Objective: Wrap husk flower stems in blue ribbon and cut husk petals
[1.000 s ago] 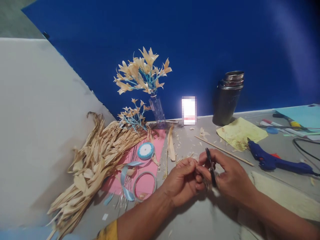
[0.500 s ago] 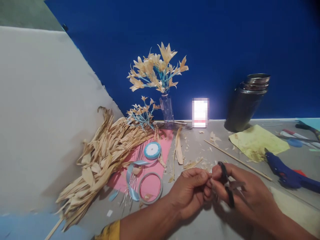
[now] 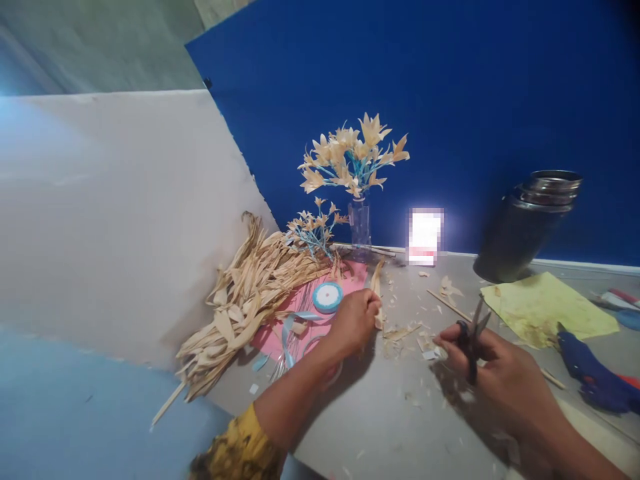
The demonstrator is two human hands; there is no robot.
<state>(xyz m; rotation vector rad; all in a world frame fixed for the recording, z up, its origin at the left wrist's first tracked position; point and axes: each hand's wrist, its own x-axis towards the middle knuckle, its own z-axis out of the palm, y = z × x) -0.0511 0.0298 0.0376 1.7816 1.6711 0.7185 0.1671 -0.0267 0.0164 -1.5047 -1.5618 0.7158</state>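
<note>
My left hand (image 3: 354,325) is curled closed over the right edge of the pink paper (image 3: 273,341), its fingertips on a dried husk strip (image 3: 378,280) that shows above and below them. Scissors (image 3: 472,340) sit in my right hand (image 3: 505,377), black handles around the fingers, blades pointing up and slightly parted. Just below my right fingertips lies a small white scrap (image 3: 429,355). Left of my left hand are a blue ribbon spool (image 3: 327,297) with loose ribbon (image 3: 287,333) and several thin wires. My left forearm partly hides a tape roll (image 3: 313,345).
A big bundle of dried husks (image 3: 245,293) lies left. Husk flowers (image 3: 350,150) stand in a clear bottle (image 3: 359,230), beside a smaller bunch (image 3: 315,230). A bright pixelated rectangle (image 3: 425,235), dark flask (image 3: 525,227), yellow sheet (image 3: 547,307), blue glue gun (image 3: 593,370) and stick (image 3: 447,303) are rightward.
My hands have come apart. The left moved up and away to the husk strip; the right stays low with the scissors, whose blades now point upward. The view has shifted left.
</note>
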